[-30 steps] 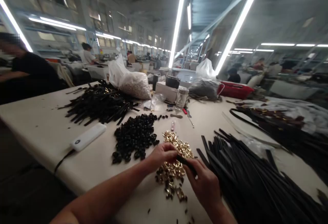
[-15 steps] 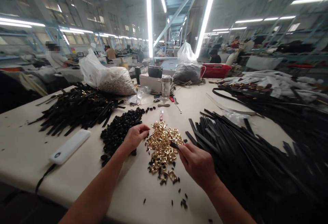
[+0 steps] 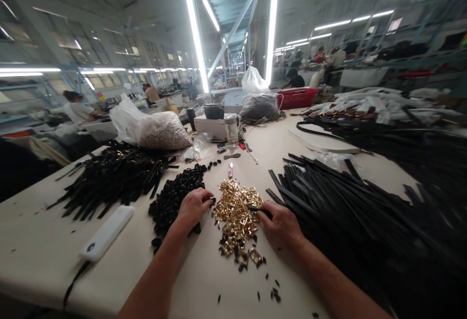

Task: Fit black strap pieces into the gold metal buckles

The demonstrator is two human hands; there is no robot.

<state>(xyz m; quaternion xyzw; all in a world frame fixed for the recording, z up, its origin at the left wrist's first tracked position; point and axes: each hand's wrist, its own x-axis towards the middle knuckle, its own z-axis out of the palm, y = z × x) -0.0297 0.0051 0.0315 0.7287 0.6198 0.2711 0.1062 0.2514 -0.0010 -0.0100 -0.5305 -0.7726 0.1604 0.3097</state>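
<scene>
My left hand is beside a heap of small black loops, thumb and fingers pinched together. A small black loop shows at those fingertips. My right hand is closed round the end of a black strap, whose tip points left over a pile of gold metal buckles. The rest of that strap is hidden by the hand. To the right of this hand lies a large bundle of black straps.
A white power bank with a black cable lies left. Behind it are finished-looking black straps and a bag of small pieces. A glass jar, pink thread snips and a red basket stand or lie farther back.
The view has turned slightly, shifting the table in the picture. My right hand has tilted, the strap end now lying flatter over the buckles. My left hand stays by the loops, still pinched.
</scene>
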